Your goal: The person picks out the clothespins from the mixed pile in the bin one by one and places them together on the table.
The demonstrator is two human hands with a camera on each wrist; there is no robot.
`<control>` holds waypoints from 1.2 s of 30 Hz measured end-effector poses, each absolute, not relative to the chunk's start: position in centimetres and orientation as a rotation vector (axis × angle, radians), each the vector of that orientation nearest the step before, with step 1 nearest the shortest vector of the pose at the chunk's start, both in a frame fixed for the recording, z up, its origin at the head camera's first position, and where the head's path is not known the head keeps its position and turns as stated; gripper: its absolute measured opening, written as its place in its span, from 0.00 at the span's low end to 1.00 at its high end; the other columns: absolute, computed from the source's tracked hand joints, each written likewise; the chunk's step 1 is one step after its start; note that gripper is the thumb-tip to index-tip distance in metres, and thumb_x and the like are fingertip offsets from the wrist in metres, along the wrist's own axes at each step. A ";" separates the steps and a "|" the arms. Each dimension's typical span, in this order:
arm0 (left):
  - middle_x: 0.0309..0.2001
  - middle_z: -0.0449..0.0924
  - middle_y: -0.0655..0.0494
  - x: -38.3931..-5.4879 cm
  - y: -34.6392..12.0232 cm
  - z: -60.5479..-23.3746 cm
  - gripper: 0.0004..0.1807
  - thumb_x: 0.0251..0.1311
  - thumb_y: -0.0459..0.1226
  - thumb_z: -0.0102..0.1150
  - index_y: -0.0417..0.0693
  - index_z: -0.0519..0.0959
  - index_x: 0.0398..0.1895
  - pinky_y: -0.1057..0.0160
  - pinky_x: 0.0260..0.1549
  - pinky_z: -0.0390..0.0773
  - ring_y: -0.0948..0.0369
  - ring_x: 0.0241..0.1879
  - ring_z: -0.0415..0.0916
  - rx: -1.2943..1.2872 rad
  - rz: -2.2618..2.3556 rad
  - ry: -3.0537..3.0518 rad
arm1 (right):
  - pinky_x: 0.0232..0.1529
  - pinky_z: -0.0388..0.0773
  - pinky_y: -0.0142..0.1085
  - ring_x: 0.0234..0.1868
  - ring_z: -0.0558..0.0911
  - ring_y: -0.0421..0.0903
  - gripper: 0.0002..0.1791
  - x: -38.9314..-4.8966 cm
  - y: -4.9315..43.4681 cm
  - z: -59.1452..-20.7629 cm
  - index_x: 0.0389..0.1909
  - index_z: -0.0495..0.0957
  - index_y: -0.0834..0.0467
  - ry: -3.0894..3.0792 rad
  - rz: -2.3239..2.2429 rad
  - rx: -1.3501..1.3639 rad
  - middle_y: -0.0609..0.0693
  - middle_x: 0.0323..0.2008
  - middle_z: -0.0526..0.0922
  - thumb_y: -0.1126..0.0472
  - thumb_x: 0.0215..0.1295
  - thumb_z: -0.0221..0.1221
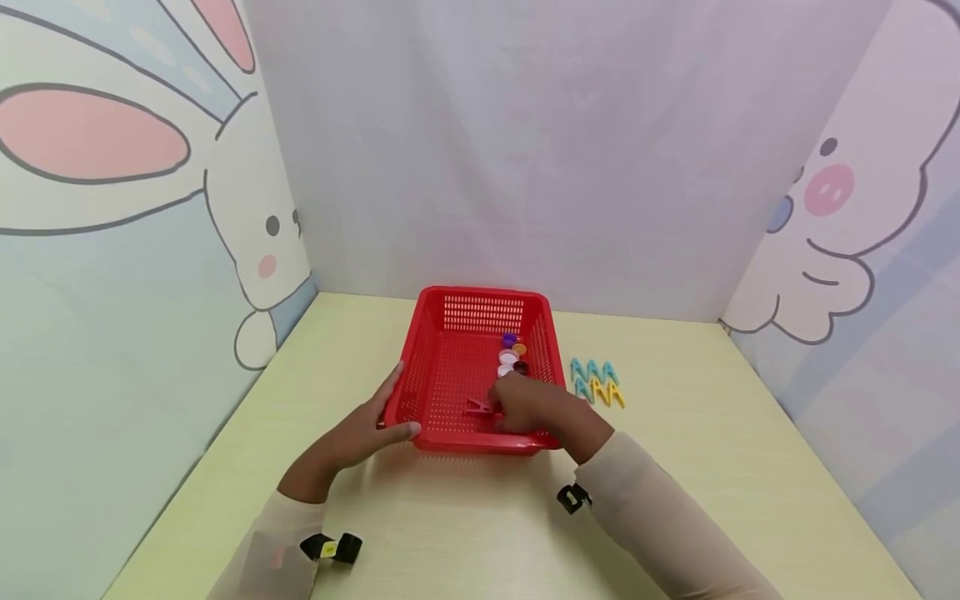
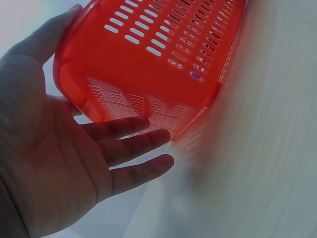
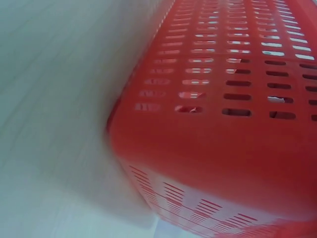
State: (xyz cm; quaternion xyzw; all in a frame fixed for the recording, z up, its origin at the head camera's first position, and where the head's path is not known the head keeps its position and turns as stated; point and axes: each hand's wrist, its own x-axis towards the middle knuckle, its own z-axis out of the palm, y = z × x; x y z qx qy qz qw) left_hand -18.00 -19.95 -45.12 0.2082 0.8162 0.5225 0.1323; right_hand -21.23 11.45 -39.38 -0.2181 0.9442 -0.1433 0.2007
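A red perforated plastic basket (image 1: 480,442) stands on the table. My left hand (image 1: 366,429) rests at its near left corner, thumb on the front rim and fingers along the left side. In the left wrist view, three fingers (image 2: 141,148) stick out straight beside the basket wall. My right hand (image 1: 521,402) reaches over the right rim into the basket, its fingers curled at a pink clothespin (image 1: 476,407) low inside; part of the clothespin is hidden by the hand. The right wrist view shows the basket's outer wall (image 3: 208,144), with the hand out of sight.
Several small bottle caps, among them a purple one (image 1: 510,340) and a white one (image 1: 508,357), lie along the basket's right side. On the table to the right, teal clothespins (image 1: 592,369) and yellow clothespins (image 1: 615,393) form two rows. A grey-white wall (image 1: 517,167) rises behind.
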 end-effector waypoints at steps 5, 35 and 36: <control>0.81 0.60 0.38 -18.0 -20.0 -45.0 0.69 0.62 0.51 0.77 0.61 0.34 0.92 0.46 0.57 0.91 0.37 0.75 0.68 0.602 1.511 2.372 | 0.31 0.87 0.35 0.29 0.85 0.45 0.19 -21.3 11.9 -38.6 0.39 0.88 0.55 2.619 -0.416 -0.622 0.46 0.27 0.86 0.58 0.47 0.83; 0.81 0.60 0.38 -18.3 -19.9 -45.2 0.69 0.61 0.51 0.78 0.62 0.35 0.92 0.48 0.55 0.91 0.37 0.75 0.68 0.600 1.515 2.365 | 0.50 0.93 0.50 0.61 0.85 0.54 0.29 -19.7 14.9 -37.9 0.56 0.91 0.57 2.886 -0.480 -0.777 0.55 0.61 0.88 0.63 0.48 0.85; 0.81 0.60 0.38 -18.3 -19.9 -45.2 0.69 0.61 0.51 0.78 0.62 0.35 0.92 0.48 0.55 0.91 0.37 0.75 0.68 0.599 1.514 2.365 | 0.49 0.93 0.50 0.60 0.84 0.53 0.29 -19.6 14.9 -37.9 0.55 0.91 0.58 2.890 -0.496 -0.781 0.55 0.61 0.88 0.64 0.47 0.85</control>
